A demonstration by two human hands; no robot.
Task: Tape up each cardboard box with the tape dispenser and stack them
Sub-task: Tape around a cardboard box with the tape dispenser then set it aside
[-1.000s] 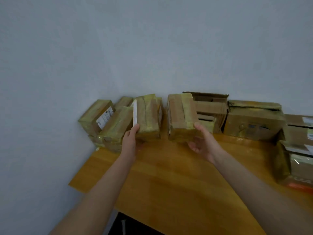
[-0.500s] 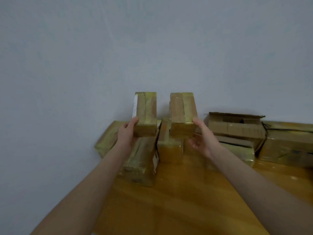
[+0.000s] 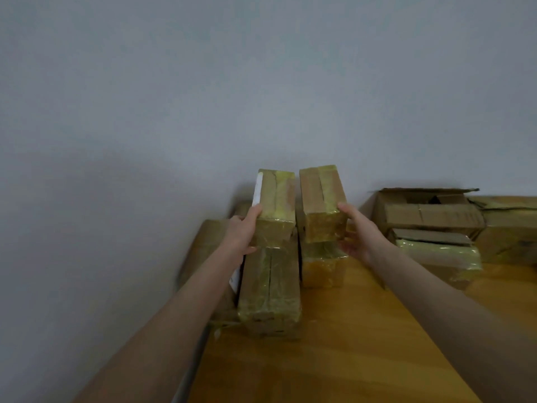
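Two taped cardboard boxes are held side by side near the wall. My left hand point(image 3: 242, 232) grips the left box point(image 3: 276, 205), which has a white label on its left side. My right hand point(image 3: 356, 234) grips the right box point(image 3: 321, 203). Each sits on or just above another taped box: a long one point(image 3: 270, 289) under the left, a smaller one point(image 3: 322, 264) under the right. Whether they touch is unclear. No tape dispenser is in view.
The wooden table point(image 3: 348, 344) runs along the grey wall. An open-flapped box point(image 3: 427, 210) rests on a taped box point(image 3: 438, 257) to the right, and another box point(image 3: 511, 228) lies at the far right edge. More boxes point(image 3: 203, 248) sit behind my left arm.
Both hands lifted the two boxes off the table and brought them over the lower boxes by the wall. The camera has turned left and closer.
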